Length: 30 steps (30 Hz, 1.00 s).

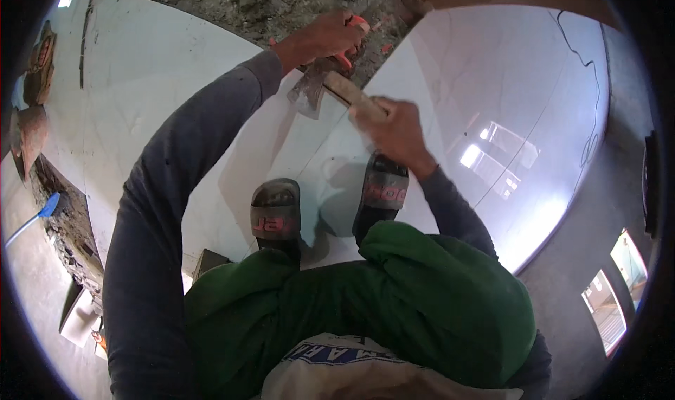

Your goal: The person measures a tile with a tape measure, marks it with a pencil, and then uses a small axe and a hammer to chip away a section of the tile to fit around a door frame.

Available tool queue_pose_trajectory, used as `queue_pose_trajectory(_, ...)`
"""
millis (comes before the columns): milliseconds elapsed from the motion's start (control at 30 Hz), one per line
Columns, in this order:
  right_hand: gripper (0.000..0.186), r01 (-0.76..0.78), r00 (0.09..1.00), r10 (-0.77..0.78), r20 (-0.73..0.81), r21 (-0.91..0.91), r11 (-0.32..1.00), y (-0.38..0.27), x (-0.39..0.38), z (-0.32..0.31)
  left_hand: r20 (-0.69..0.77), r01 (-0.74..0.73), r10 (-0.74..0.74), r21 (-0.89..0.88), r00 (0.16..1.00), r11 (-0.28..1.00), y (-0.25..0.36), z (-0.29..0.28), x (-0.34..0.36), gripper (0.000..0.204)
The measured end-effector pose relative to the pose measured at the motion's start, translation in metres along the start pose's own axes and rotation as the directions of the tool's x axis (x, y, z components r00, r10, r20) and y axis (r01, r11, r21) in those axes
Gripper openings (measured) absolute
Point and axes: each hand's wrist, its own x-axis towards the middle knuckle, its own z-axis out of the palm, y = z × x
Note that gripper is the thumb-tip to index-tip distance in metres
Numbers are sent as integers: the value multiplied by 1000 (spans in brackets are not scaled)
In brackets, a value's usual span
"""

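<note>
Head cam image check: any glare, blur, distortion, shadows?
Head view: bright window-like glare on the glossy floor at right; right hand looks motion-blurred on the wooden-handled tool; fisheye bows the floor's right edge, dark rim around; soft shadow between the sandals.

Left hand: curled, at 12 o'clock
Right hand: closed, between 1 and 2 o'clock
Right forearm: angled toward 11 o'clock

Looks like dull metal on the axe head, bare wood on its handle; glossy, smooth floor tiles; matt cloth trousers; rough, crumbly dirt.
</note>
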Motion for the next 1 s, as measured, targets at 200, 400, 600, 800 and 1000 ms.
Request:
queue_pose_trajectory(200, 21, 644, 744, -557, 369, -176, 744, 3, -7, 1, -14, 104, -106, -72, 994, 992, 4, -3, -4, 39)
queue_pose_trajectory(400, 19, 574, 818, -557, 146, -135, 808, 4, -8, 14, 4, 125, -125, -86, 992, 988, -1, -8, -4, 39)
queue_pose_trajectory(600, 15, 122, 986, -117, -116, 43, 992, 5, 4, 3, 127, -15, 40, -186, 991, 983, 3, -9, -4, 45)
queue_pose_trajectory(800, 29, 686, 715, -657, 239, -59, 725, 4, 3, -9, 64, 124, -123, -9, 990, 992, 10, -9, -1, 51)
queue_pose_trajectory(1000, 40, 571, 817, -517, 254, -229, 788, 2, -10, 13, 29, 124, -124, 2, 992, 992, 16, -11, -9, 45)
